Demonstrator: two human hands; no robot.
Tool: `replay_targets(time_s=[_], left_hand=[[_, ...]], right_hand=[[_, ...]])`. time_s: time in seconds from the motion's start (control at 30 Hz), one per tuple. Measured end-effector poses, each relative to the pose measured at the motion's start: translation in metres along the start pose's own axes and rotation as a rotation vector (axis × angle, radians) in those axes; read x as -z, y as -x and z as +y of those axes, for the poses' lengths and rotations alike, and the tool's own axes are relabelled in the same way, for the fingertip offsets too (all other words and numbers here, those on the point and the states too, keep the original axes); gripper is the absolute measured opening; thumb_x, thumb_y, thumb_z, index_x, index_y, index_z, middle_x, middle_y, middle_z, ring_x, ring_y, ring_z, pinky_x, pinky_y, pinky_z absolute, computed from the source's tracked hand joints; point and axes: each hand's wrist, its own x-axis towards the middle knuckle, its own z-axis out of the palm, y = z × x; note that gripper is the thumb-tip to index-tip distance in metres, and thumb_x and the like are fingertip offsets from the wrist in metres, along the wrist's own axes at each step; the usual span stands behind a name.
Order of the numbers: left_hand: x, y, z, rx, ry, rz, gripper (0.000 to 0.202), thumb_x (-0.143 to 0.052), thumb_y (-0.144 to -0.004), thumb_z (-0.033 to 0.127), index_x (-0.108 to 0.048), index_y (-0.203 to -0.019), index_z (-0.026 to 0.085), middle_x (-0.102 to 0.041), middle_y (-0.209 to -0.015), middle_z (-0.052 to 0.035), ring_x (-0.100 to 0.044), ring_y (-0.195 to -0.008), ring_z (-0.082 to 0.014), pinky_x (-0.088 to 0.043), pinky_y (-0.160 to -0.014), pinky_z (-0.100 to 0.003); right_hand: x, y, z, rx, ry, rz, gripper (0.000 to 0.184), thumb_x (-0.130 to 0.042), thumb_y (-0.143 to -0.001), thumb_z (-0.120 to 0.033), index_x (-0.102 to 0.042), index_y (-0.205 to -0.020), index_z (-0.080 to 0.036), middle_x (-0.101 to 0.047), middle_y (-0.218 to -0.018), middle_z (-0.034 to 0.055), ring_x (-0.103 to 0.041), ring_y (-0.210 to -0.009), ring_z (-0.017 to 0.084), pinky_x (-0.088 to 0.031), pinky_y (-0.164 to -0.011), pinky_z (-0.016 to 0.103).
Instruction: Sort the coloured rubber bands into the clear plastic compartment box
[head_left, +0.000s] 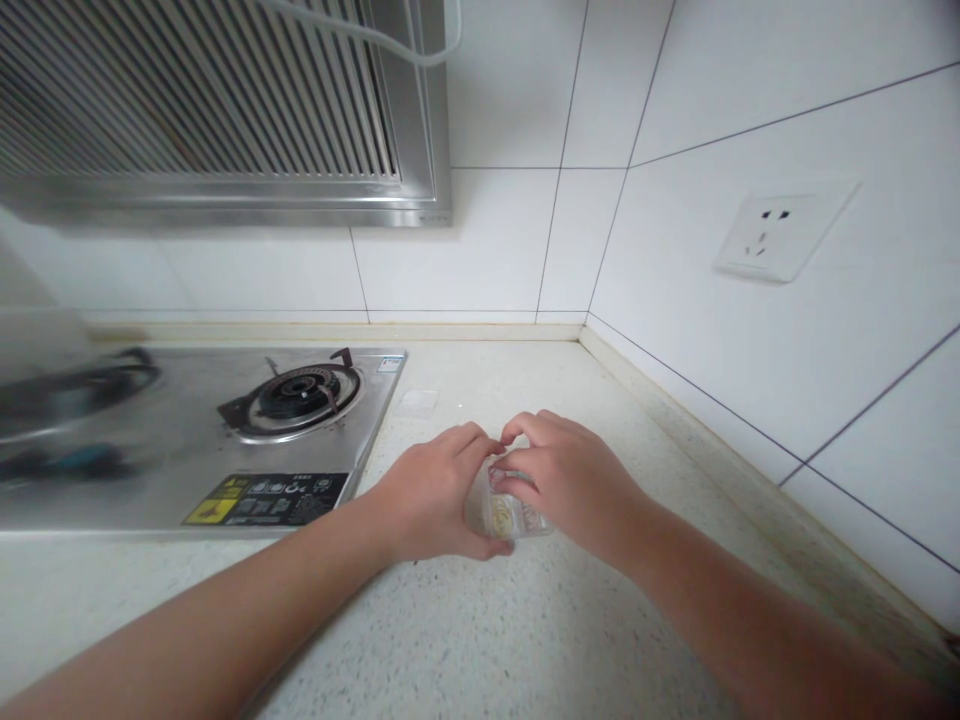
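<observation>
A: What's the biggest thing around the stove (187,420)?

B: The white tiled wall (495,260), which rises behind the stove and also stands well off to its right. Then the speckled countertop (562,640), running in front of the stove and along its right side.

A: And next down?

B: The metal range hood (424,195), above the stove, then the stove itself, with a black burner (300,395) towards its right end.

A: Where are the hands?

B: Both to the right of the stove. The left hand (435,490) curves around a clear box (517,522), thumb at the near edge, fingers towards the far side, so it's gripping that. The right hand (574,475) reaches over the box with bent fingers; I can't tell whether they pinch anything.

A: And the box?

B: Right of the stove, at countertop level.

A: Anything smaller?

B: A thin clear piece (417,403) lies just beside the stove's right edge. Smallest are the box's contents, right of the stove too: something yellowish (501,518), something reddish (531,518).
</observation>
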Motion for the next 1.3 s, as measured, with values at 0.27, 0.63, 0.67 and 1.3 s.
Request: replay_targets(time_s=[0.27,0.63,0.67,1.3], left_hand=[[0.0,-0.002,0.005,-0.013,-0.025,0.012,0.077,-0.077,-0.059,0.054,-0.052,-0.122,0.02,-0.056,-0.116,-0.0046,-0.055,-0.103,-0.0227,-0.053,-0.086,-0.041],[-0.001,-0.003,0.005,-0.022,-0.028,0.001,0.071,-0.077,-0.059,0.053,-0.053,-0.117,0.02,-0.056,-0.113,-0.0045,-0.054,-0.101,-0.0226,-0.052,-0.084,-0.041],[-0.001,-0.004,0.005,-0.025,-0.024,0.002,0.071,-0.077,-0.059,0.052,-0.053,-0.117,0.02,-0.056,-0.113,-0.0044,-0.054,-0.101,-0.0224,-0.052,-0.084,-0.041],[-0.003,-0.004,0.005,-0.042,-0.035,-0.002,0.079,-0.077,-0.059,0.055,-0.05,-0.123,0.018,-0.056,-0.117,-0.0061,-0.054,-0.103,-0.0234,-0.052,-0.087,-0.042]], right_hand=[[0.004,-0.002,-0.009,-0.138,0.024,-0.082,0.007,-0.072,-0.082,-0.032,-0.074,-0.086,-0.026,-0.061,-0.103,-0.0013,-0.054,-0.097,0.021,-0.046,-0.083,0.04],[0.002,0.0,-0.008,-0.168,-0.016,-0.079,0.008,-0.072,-0.082,-0.031,-0.071,-0.08,-0.023,-0.059,-0.102,0.0,-0.054,-0.096,0.02,-0.046,-0.078,0.037],[0.001,0.0,-0.007,-0.168,-0.029,-0.071,0.008,-0.072,-0.082,-0.031,-0.071,-0.079,-0.023,-0.059,-0.102,-0.0001,-0.054,-0.097,0.02,-0.046,-0.079,0.037],[0.004,-0.001,-0.008,-0.142,-0.018,-0.114,0.006,-0.071,-0.082,-0.028,-0.073,-0.078,-0.024,-0.062,-0.104,-0.0009,-0.052,-0.099,0.02,-0.044,-0.082,0.037]])
